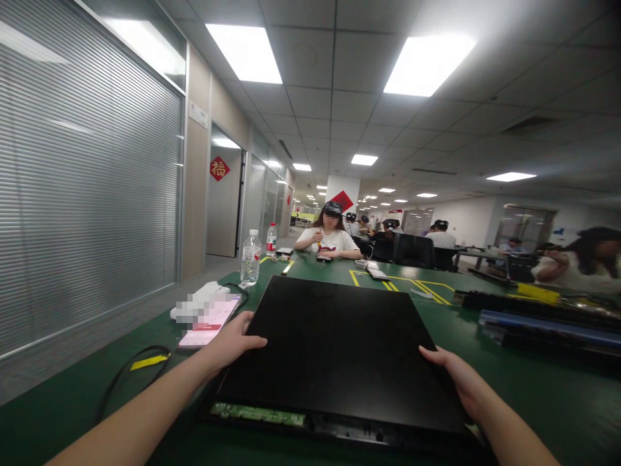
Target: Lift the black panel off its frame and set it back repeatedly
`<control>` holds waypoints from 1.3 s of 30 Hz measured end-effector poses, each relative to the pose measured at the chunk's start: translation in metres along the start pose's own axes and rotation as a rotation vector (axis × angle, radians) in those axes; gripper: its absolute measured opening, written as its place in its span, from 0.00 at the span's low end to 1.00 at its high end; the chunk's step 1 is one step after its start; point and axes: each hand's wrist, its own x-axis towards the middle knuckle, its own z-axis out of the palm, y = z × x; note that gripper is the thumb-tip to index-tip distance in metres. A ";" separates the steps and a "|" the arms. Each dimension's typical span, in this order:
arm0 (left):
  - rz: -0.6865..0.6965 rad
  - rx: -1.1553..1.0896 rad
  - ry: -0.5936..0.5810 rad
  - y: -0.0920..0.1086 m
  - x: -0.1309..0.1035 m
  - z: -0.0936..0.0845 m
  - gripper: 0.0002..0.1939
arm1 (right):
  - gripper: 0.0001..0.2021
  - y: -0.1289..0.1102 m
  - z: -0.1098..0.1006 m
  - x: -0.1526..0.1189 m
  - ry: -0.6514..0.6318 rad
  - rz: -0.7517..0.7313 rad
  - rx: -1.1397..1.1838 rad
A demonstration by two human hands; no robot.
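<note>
Head view: a black panel (pixel 334 349) is held at the front middle of the green desk (pixel 451 323); whether it is lifted or rested there cannot be told.
Left hand (pixel 237 340): the panel's left edge is pinched, the thumb laid on the top face, the fingers largely hidden at the side.
Right hand (pixel 453 378): the right edge is gripped likewise, the thumb tip set at the rim, the other fingers mostly hidden.
Near edge: a green board (pixel 259 414) is left exposed there; it is judged fragile and best kept free of fingers.
Panel handling: stiffness and moderate weight are to be expected; the smooth face may be slippery and easily marked.
Best hold: both side edges, well supported from below, are favoured.
Left side: a phone (pixel 230 314) and a bottle (pixel 250 259) are placed beyond the left hand.
</note>
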 end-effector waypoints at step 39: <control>0.024 -0.028 0.001 -0.003 0.001 -0.002 0.24 | 0.29 0.001 -0.004 0.005 -0.025 0.015 -0.019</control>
